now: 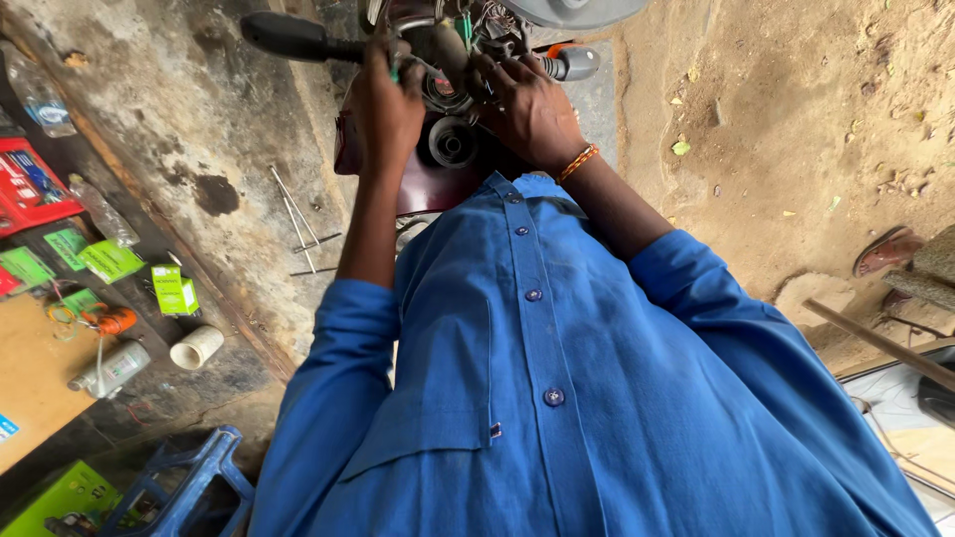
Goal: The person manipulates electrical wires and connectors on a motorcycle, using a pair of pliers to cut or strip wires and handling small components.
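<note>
Both of my hands are up at the front of a motorcycle, in among its wiring. My left hand [386, 104] is closed around a thin green-tipped tool or wire, just beside the black handlebar grip [288, 37]. My right hand [527, 107], with an orange band at the wrist, is curled over the bundle of wires [468, 35]; I cannot tell what it grips. Between my hands sits a round black socket [453, 142] on the dark red body. Below, my blue shirt [557, 378] fills the view. On the concrete floor to my left lie thin metal rods [298, 221], a green box [175, 289] and a white roll of tape [196, 347]
</note>
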